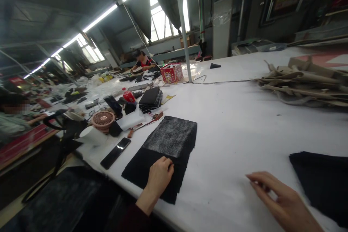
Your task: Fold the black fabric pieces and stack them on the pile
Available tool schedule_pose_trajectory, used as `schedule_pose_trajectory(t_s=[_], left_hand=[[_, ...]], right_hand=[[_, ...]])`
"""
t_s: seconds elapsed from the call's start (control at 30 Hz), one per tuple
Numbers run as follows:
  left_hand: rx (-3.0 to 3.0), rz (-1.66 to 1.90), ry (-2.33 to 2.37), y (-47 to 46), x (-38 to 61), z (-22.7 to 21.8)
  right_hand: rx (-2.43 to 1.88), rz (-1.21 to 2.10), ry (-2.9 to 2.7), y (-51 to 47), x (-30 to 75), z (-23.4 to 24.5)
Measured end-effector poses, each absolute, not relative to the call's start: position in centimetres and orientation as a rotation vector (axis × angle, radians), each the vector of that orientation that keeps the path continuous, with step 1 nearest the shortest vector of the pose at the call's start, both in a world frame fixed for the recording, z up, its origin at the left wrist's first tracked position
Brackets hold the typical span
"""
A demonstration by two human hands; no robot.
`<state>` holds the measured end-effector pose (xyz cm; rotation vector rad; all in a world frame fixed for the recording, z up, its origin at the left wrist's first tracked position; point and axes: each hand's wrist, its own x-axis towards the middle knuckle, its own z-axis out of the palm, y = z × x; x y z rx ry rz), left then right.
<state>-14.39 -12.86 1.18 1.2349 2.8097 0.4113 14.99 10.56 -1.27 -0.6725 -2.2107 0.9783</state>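
A stack of black fabric sheets [165,152] lies on the white table [233,123] in front of me; the top sheet has a greyish upper half. My left hand [159,177] rests on the near edge of the stack, fingers curled and pressed on the cloth. My right hand [274,195] hovers just over the bare table at the lower right, fingers stretched out and holding nothing. A second dark fabric piece [323,181] lies to the right of that hand.
A black phone [115,153], a pink round fan [103,119], a roll of white paper [92,136] and a pile of black pieces [150,98] sit to the left. Beige cut pieces [301,83] are heaped at the right. Other people work at far tables.
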Motion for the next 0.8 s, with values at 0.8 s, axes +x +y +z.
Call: schedule_pose_trajectory(t_s=[0.8], left_hand=[[0.919,1.136,2.096,-16.1,-21.6,0.5]], right_hand=[[-0.076,0.942,-2.614,-0.4,-4.2,-1.6]])
